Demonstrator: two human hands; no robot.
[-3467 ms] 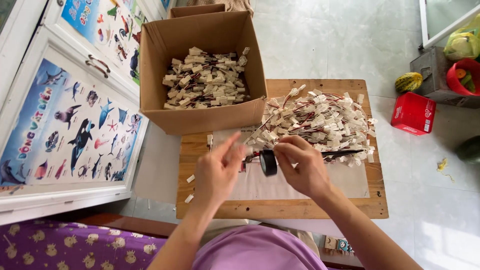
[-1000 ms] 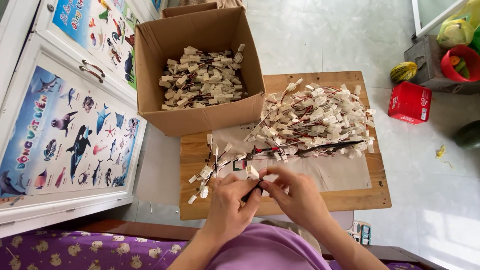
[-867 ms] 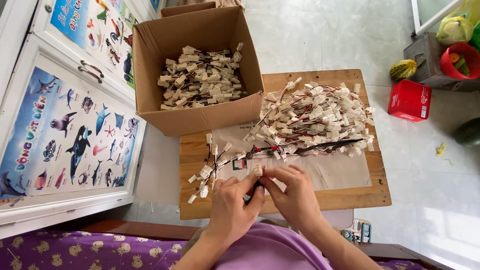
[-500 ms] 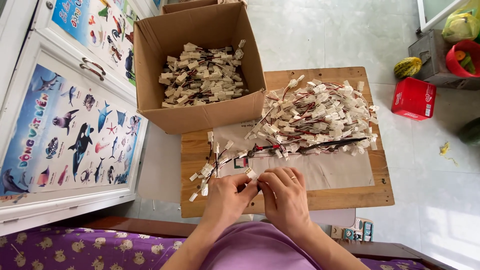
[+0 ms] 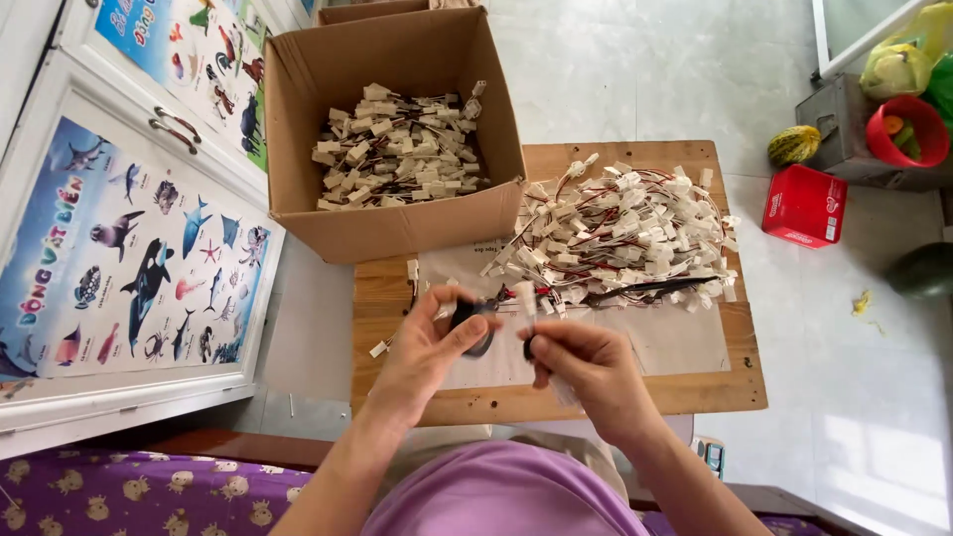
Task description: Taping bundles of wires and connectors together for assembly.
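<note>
My left hand (image 5: 422, 352) pinches a black tape roll (image 5: 478, 326) over the front of the small wooden table (image 5: 715, 382). Just to its right, my right hand (image 5: 588, 369) holds a short wire bundle with a white connector (image 5: 523, 296) sticking up between the two hands. A pile of white connectors on red and black wires (image 5: 625, 230) lies on the table's back right, on a sheet of paper. Behind the table's left part stands an open cardboard box (image 5: 397, 223) with several finished connector bundles (image 5: 397, 159) inside.
A white cabinet door with sea-animal posters (image 5: 129, 248) runs along the left. On the tiled floor at the right are a red box (image 5: 804, 205), a striped gourd (image 5: 794, 146) and a red bowl (image 5: 908, 131). A few loose connectors (image 5: 378, 348) lie at the table's left edge.
My hands, pressed together near the table's front edge half a second ago, have lifted and drawn apart. The black tape roll now shows in the left hand.
</note>
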